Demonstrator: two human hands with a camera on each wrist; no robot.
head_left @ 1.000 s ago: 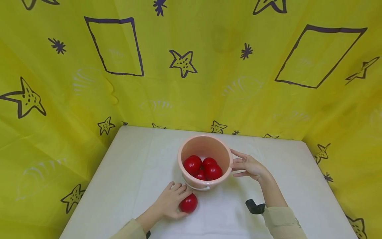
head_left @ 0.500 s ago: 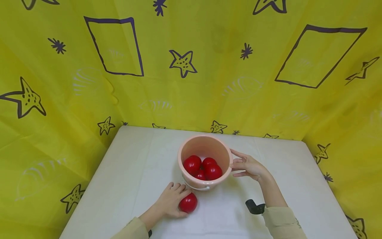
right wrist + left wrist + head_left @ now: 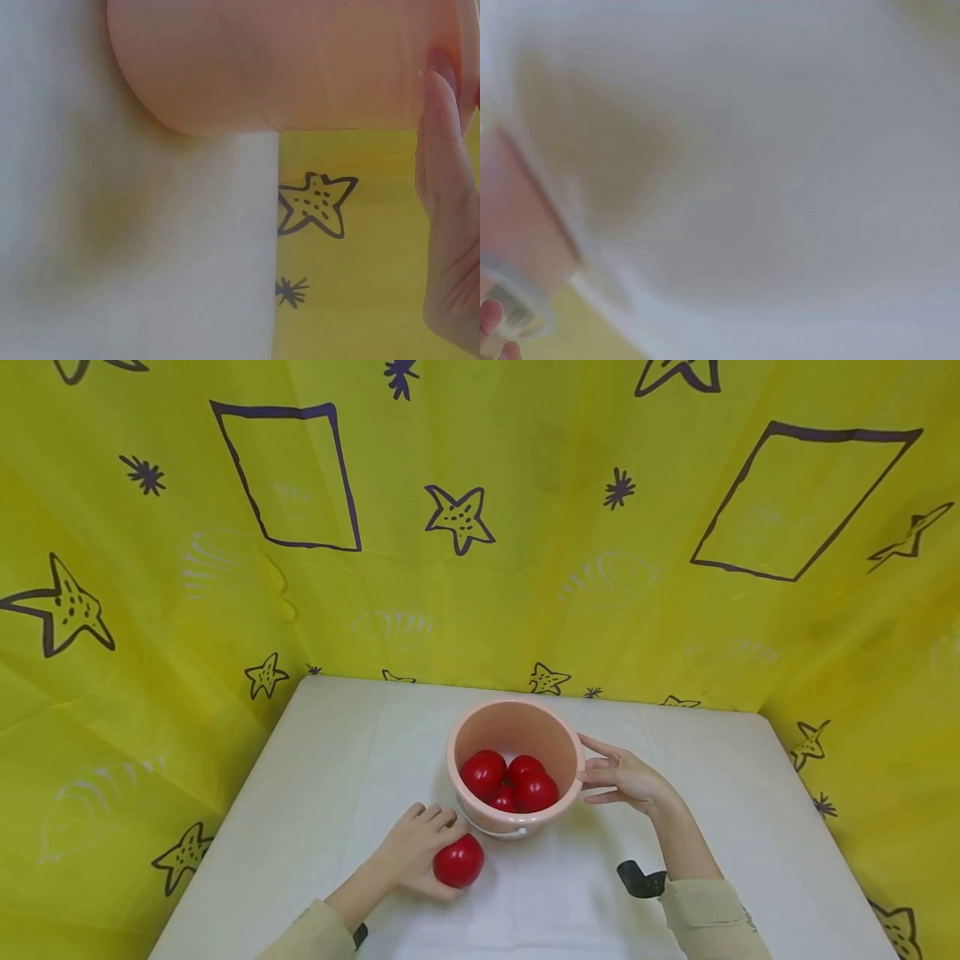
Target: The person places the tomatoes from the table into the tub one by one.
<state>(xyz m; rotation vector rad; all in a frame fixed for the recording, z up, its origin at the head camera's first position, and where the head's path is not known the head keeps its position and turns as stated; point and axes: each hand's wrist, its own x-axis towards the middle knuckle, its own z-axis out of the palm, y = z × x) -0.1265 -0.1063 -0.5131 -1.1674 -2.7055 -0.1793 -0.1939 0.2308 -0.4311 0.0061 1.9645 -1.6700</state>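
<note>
A pale pink bucket [image 3: 517, 820] stands upright on the white-covered table, with several shiny red tomatoes [image 3: 536, 790] inside. Just in front of it, my left hand [image 3: 412, 850] grips another tomato [image 3: 459, 861] between curled fingers and thumb. Whether this tomato touches the table I cannot tell. My right hand [image 3: 627, 779] rests its fairly straight fingers against the bucket's right side near the rim. The right wrist view shows fingers [image 3: 448, 142] along the bucket's outer wall [image 3: 285, 60]. In the left wrist view, only fingertips [image 3: 489, 316] and part of the bucket [image 3: 517, 217] appear; the held tomato is out of sight.
The white tabletop [image 3: 330, 760] spreads around the bucket. A yellow curtain [image 3: 480, 602] with drawn starfish encloses the back and both sides. A white handle [image 3: 504, 834] hangs down the bucket's front. A black strap piece [image 3: 642, 880] is at my right wrist.
My left hand has shifted slightly left and away from me, and the gripped tomato has moved with it. The bucket and my right hand have stayed in place.
</note>
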